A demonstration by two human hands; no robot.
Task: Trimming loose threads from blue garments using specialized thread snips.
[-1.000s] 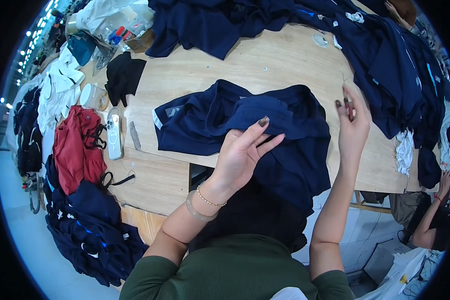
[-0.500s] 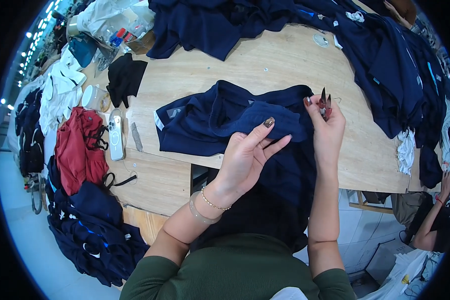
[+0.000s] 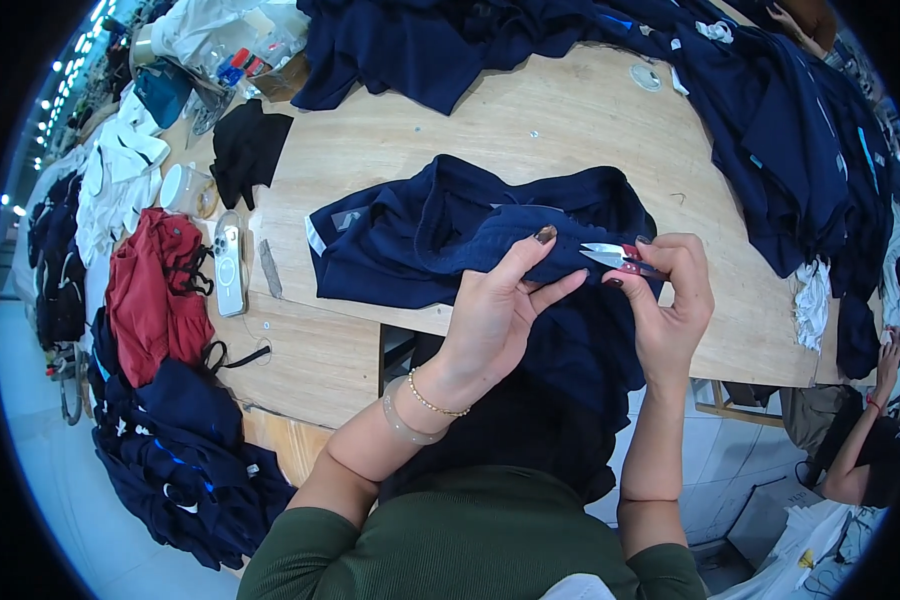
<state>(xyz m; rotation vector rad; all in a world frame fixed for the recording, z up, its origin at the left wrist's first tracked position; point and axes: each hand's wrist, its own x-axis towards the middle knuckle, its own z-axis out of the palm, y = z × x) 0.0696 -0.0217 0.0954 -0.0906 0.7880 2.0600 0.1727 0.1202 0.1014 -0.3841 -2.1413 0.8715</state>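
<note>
A navy garment [image 3: 370,250] with a gathered waistband lies across the near part of the table and hangs over its edge toward me. My left hand [image 3: 500,315] pinches the waistband between thumb and fingers, lifting it a little. In my right hand [image 3: 670,295] is a pair of thread snips [image 3: 620,258] with red on the grip. Its bright blades point left, slightly parted, close to the waistband by my left fingertips. Whether the blades touch the cloth, I cannot tell.
The wooden table [image 3: 530,110] has navy garments [image 3: 770,150] heaped at its right and far side. On the left are a phone [image 3: 229,270], a red garment [image 3: 155,300], a black cloth [image 3: 250,150] and a clear tub [image 3: 185,190]. Another person's arm [image 3: 870,410] shows far right.
My right hand has turned the snips from pointing up to pointing left and lowered them to the waistband. It has let go of the cloth's right side. My left hand barely moved.
</note>
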